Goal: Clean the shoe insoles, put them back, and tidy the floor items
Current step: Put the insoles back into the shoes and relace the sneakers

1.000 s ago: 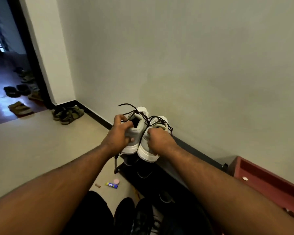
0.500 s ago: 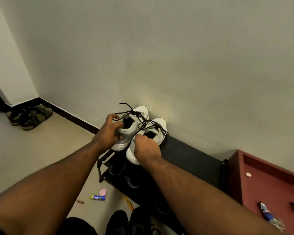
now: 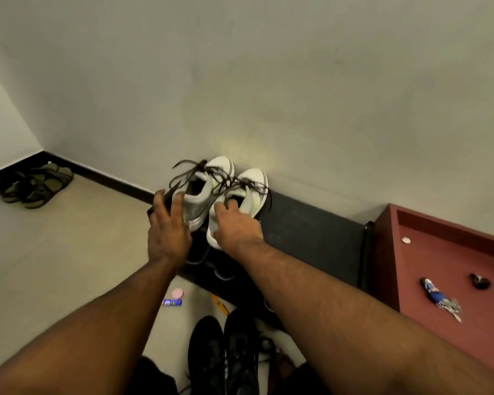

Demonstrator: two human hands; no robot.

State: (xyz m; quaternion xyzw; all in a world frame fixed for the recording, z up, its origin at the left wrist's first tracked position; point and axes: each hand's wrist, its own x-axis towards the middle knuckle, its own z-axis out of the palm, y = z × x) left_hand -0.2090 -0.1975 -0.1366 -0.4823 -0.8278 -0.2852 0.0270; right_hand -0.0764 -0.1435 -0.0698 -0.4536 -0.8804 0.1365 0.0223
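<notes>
Two white sneakers with dark loose laces stand side by side on the top of a black shoe rack point(image 3: 311, 232), toes to the wall. My left hand point(image 3: 169, 232) hovers with fingers spread at the heel side of the left sneaker point(image 3: 201, 206), barely touching it. Over the heel of the right sneaker point(image 3: 253, 199) lies my right hand point(image 3: 237, 226), its fingers loose on the collar. On the floor in front of the rack lie a pink round piece point(image 3: 177, 293), a small blue tube point(image 3: 172, 302) and an orange pencil point(image 3: 220, 305).
A pair of black shoes point(image 3: 223, 357) stands on the floor near my feet. Olive sandals point(image 3: 35, 185) lie in the left corner. A red cabinet point(image 3: 388, 252) at the right carries keys point(image 3: 442, 299) and small items. Dark shoes fill the rack's lower shelf.
The sneakers have come down onto the rack top. My left hand has let go of its shoe and spread its fingers; the right hand's grip has loosened. The view has swung right.
</notes>
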